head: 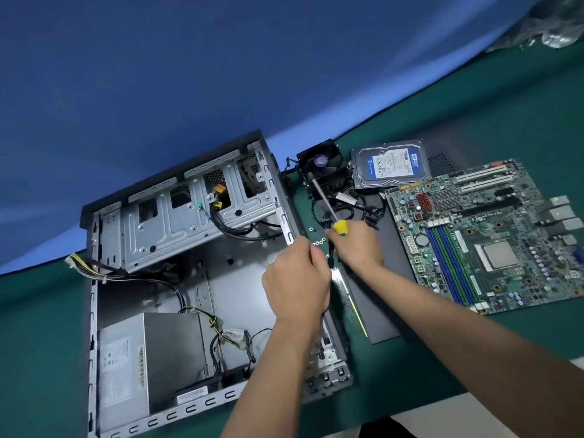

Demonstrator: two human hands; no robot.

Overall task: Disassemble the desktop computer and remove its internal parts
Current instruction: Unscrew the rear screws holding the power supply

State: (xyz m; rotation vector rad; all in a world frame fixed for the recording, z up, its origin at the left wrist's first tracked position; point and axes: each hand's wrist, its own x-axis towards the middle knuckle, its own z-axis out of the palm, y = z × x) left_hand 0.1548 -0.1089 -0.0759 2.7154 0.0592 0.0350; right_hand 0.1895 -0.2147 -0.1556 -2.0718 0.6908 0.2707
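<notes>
The open desktop case lies on its side on the green mat, with the power supply in its near corner and the drive cage at the far end. My left hand hovers over the case's right wall with its fingers curled; I see nothing held in them. My right hand grips a yellow-handled screwdriver, whose shaft points up-left at the removed CPU cooler fan. The motherboard and hard drive lie out on the mat at the right.
Several loose screws lie on the mat between my hands. Black cables and a dark side panel sit beside the case. A cable bundle hangs over the case's left wall. A blue wall rises behind the table.
</notes>
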